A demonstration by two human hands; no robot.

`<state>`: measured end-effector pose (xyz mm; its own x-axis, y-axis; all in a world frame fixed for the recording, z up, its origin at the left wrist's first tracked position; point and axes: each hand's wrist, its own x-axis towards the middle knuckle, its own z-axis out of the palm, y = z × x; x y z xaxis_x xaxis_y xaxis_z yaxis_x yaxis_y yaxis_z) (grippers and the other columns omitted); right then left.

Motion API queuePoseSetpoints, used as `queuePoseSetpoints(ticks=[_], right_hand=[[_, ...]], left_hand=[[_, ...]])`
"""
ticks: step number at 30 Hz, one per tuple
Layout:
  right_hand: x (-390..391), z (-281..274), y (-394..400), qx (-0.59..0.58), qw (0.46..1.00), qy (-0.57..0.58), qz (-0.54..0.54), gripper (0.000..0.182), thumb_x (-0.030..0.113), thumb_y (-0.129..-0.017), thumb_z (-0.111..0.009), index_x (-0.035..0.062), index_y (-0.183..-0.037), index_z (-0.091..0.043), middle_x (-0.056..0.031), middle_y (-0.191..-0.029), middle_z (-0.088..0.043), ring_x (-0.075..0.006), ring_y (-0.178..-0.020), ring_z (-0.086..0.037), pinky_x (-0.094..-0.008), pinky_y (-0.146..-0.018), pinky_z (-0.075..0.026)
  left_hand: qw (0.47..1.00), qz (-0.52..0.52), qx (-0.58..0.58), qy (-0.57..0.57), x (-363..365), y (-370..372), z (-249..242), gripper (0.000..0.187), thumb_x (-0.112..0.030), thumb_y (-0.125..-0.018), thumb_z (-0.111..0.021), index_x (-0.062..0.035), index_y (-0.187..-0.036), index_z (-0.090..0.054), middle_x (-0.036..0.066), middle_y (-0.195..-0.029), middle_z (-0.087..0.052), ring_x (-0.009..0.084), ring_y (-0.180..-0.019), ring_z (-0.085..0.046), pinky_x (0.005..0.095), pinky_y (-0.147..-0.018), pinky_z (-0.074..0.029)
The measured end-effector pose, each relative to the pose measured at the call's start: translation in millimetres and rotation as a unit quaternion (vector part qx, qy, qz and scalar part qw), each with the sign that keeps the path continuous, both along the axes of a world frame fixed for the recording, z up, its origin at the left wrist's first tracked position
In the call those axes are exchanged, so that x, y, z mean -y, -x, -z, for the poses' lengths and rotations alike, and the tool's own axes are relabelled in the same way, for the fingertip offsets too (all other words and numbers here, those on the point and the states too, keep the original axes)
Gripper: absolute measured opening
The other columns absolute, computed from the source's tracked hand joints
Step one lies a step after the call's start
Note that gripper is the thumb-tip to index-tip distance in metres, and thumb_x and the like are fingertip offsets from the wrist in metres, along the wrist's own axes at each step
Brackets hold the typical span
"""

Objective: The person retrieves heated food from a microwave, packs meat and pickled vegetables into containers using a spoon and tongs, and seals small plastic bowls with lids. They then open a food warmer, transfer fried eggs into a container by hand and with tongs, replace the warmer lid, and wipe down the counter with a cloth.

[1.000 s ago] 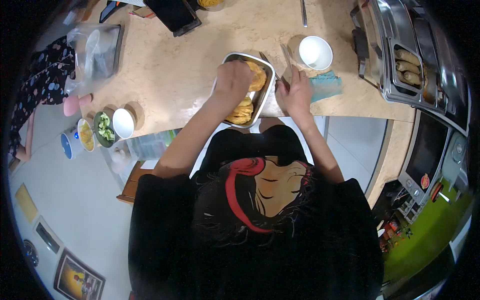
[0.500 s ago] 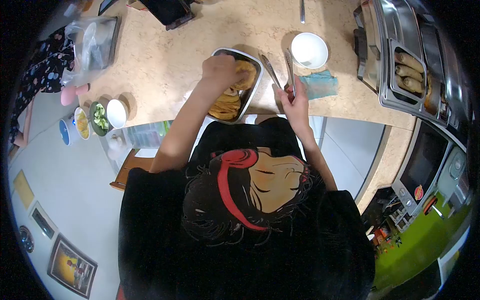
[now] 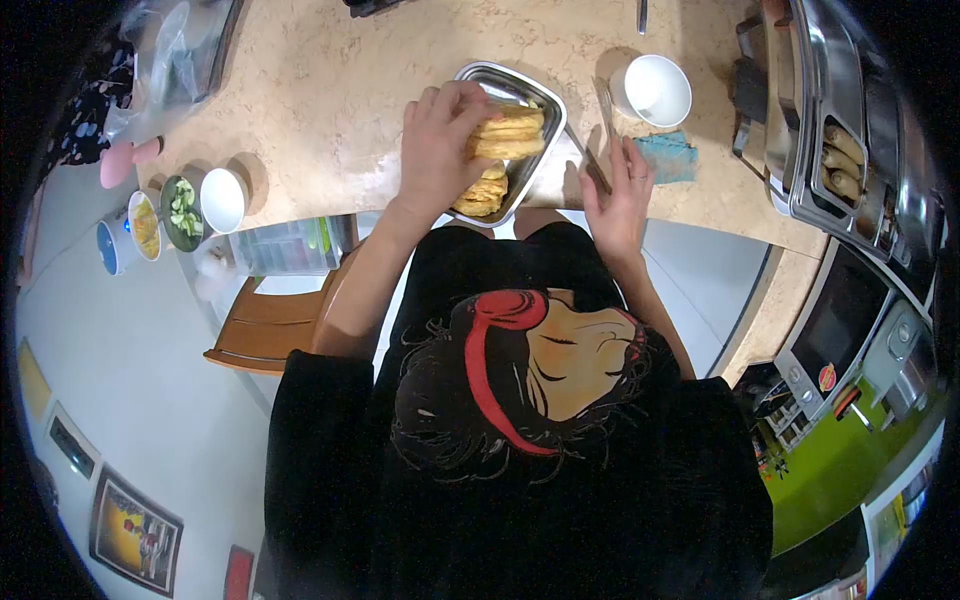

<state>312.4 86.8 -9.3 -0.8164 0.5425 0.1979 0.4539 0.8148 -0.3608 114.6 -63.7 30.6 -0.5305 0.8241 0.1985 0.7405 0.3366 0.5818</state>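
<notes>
My left hand is closed on a thick stack of golden fried slices, which it holds tilted over the metal tray. More golden fried slices lie in the near part of the tray. To the right of the tray, my right hand has its thumb and fingers around what look like metal tongs. The tongs' two arms spread apart, and the fingers partly hide them. A blue-green cloth lies just right of the fingertips, below a white bowl.
Bowls stand at the counter's left edge: a white bowl, a bowl of chopped green pieces and one with yellow food. A steel container with rolls stands at right. A wooden chair is below the counter.
My left hand has lifted a stack of fried slices and tilted it, showing its layered edge. My right hand's fingers have straightened along the tongs. The whole view has shifted.
</notes>
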Motion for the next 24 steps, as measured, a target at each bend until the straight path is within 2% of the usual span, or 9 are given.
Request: queuePoseSetpoints(ticks=[2,4,7,9,11,14,17,21,24], right_hand=[[0.5,-1.4,-7.0,-0.017,1.0,0.001,-0.002,0.055,0.015,-0.08,-0.065,0.0034,-0.13,-0.044,-0.0182,-0.119,-0.049,-0.0326,-0.094,-0.054,-0.0374,-0.082,-0.046],[-2.5,-1.5,-10.5,-0.088,0.95,0.265,0.138,0.044,0.016,-0.083,-0.063,0.0043,-0.123,-0.05,-0.0126,-0.115,-0.051,-0.0234,-0.092,-0.054,-0.0323,-0.081,-0.045],[-27.6,10.1,-14.9,-0.161,0.904,0.311,0.246,0.04,0.016,-0.085,-0.063,0.0016,-0.12,-0.05,-0.006,-0.109,-0.052,-0.0121,-0.085,-0.054,-0.0254,-0.071,-0.047],[-44.9,15.0,-13.1,-0.215,0.87,0.349,0.273,0.035,0.018,-0.088,-0.061,0.0025,-0.117,-0.051,-0.0046,-0.105,-0.054,-0.011,-0.081,-0.055,-0.0256,-0.069,-0.048],[-67.1,23.8,-10.5,-0.31,0.783,0.44,0.311,0.032,0.018,-0.089,-0.059,0.003,-0.116,-0.051,-0.0049,-0.101,-0.055,-0.011,-0.08,-0.055,-0.0246,-0.069,-0.048],[-92.8,25.0,-7.8,-0.285,0.773,0.48,0.302,0.032,0.025,-0.093,-0.053,0.0049,-0.118,-0.051,-0.0046,-0.099,-0.057,-0.0121,-0.079,-0.056,-0.026,-0.07,-0.048],[-104.7,26.2,-2.8,-0.263,0.76,0.516,0.295,0.037,0.033,-0.095,-0.047,0.0056,-0.12,-0.051,-0.0046,-0.098,-0.058,-0.0127,-0.079,-0.056,-0.0275,-0.072,-0.048],[-109.9,19.8,3.1,-0.254,0.762,0.525,0.281,0.041,0.036,-0.095,-0.045,0.0051,-0.121,-0.052,-0.0042,-0.096,-0.059,-0.0126,-0.078,-0.056,-0.0275,-0.071,-0.048],[-111.4,23.1,5.9,-0.285,0.745,0.538,0.271,0.044,0.04,-0.094,-0.047,0.0008,-0.109,-0.057,-0.0063,-0.093,-0.061,-0.0099,-0.072,-0.057,-0.0257,-0.063,-0.05]], left_hand=[[1.0,0.002,-0.012,-0.016,1.7,-1.1,-1.9,0.043,-0.003,-0.055,-0.07,-0.0105,-0.097,-0.059,0.005,-0.108,-0.054,0.0296,-0.096,-0.054,0.038,-0.081,-0.046],[0.998,0.024,0.027,-0.05,1.4,1.5,1.9,0.044,-0.001,-0.055,-0.069,-0.0102,-0.096,-0.059,0.005,-0.111,-0.054,0.0286,-0.097,-0.055,0.0361,-0.08,-0.046],[0.99,0.024,0.114,-0.076,-2.0,1.5,-1.3,0.043,0.0,-0.055,-0.069,-0.0089,-0.096,-0.059,0.008,-0.108,-0.054,0.0276,-0.101,-0.054,0.0342,-0.082,-0.046],[0.987,0.03,0.137,-0.083,-5.5,5.3,-7.2,0.04,0.0,-0.058,-0.07,-0.0082,-0.096,-0.059,0.007,-0.104,-0.056,0.0244,-0.099,-0.056,0.0325,-0.081,-0.046],[0.982,0.042,0.16,-0.095,-13.2,10.5,-15.5,0.038,0.001,-0.06,-0.071,-0.0075,-0.095,-0.059,0.007,-0.099,-0.058,0.0212,-0.096,-0.058,0.0308,-0.081,-0.047],[0.926,0.019,0.376,-0.04,-45.4,20.1,-34.6,0.034,-0.016,-0.069,-0.08,-0.0055,-0.095,-0.06,-0.001,-0.084,-0.062,0.0089,-0.077,-0.059,0.0242,-0.069,-0.048],[0.899,0.068,0.426,0.07,-107.3,29.5,-45.7,0.035,-0.025,-0.069,-0.08,-0.0062,-0.092,-0.061,0.001,-0.084,-0.062,0.0082,-0.078,-0.059,0.0228,-0.067,-0.047],[0.888,0.128,0.429,0.105,-189.3,19.8,5.3,0.036,-0.031,-0.071,-0.078,-0.0024,-0.088,-0.063,0.003,-0.077,-0.063,0.01,-0.069,-0.061,0.0218,-0.061,-0.048],[0.912,0.101,0.378,0.126,-220.5,10.7,21.2,0.038,-0.031,-0.069,-0.079,-0.0008,-0.087,-0.064,0.005,-0.076,-0.064,0.0109,-0.063,-0.061,0.0225,-0.056,-0.048]])
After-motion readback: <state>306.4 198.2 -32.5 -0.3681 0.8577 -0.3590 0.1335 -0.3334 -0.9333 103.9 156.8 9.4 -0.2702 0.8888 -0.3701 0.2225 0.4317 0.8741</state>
